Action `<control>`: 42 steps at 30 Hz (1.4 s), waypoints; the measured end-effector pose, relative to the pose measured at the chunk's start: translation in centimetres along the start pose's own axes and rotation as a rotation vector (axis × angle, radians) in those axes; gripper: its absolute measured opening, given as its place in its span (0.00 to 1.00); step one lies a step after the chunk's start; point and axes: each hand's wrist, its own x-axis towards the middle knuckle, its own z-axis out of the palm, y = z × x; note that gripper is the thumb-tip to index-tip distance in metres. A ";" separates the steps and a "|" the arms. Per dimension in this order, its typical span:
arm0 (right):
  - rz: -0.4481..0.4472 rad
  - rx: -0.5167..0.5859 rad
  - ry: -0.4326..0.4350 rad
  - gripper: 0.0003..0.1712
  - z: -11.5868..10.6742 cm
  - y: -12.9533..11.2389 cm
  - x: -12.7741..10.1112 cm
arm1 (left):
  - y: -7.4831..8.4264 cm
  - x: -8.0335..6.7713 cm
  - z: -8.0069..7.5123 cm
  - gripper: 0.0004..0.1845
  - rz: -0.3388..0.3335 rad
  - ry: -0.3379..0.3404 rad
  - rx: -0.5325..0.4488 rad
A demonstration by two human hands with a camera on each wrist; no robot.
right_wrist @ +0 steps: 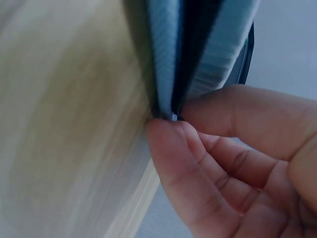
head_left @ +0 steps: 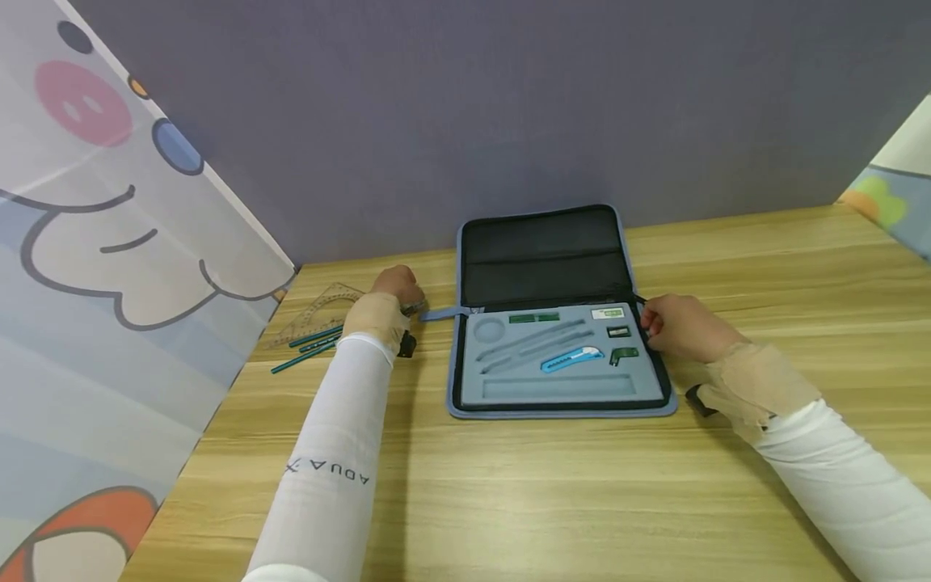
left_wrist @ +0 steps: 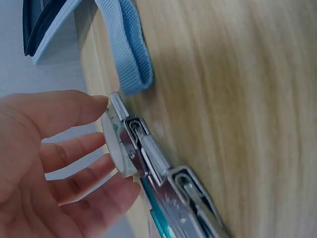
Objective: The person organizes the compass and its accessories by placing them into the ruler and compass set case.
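A blue zip case lies unfolded on the table, its black lid leaning back. Its grey foam tray bears a blue cutter, a sharpener and a white eraser. My right hand pinches the case's right edge between thumb and fingers. Left of the case, my left hand holds a small round white thing with green print by its rim; its kind is unclear. Metal compasses lie right beside those fingers, partly hidden in the head view.
Dark green pencils and a clear set square lie at the table's left. The case's blue strap sticks out toward my left hand. A grey panel stands behind the table.
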 end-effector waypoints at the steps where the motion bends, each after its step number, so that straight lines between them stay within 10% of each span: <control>1: 0.004 -0.001 -0.001 0.08 0.0 0.0 0.0 | 0.0 0.1 0.1 0.13 0.004 0.011 -0.006; 9: 0.012 -0.007 -0.003 0.08 -0.2 -0.3 0.0 | -0.3 0.9 0.6 0.25 0.036 0.078 -0.039; 25: 0.016 -0.004 -0.002 0.08 -0.3 -0.4 0.1 | 0.8 -0.2 0.3 0.18 0.098 0.159 -0.001; 42: 0.011 -0.005 -0.004 0.07 -0.2 -0.2 0.1 | 3.5 -1.6 1.1 0.21 0.307 0.150 0.013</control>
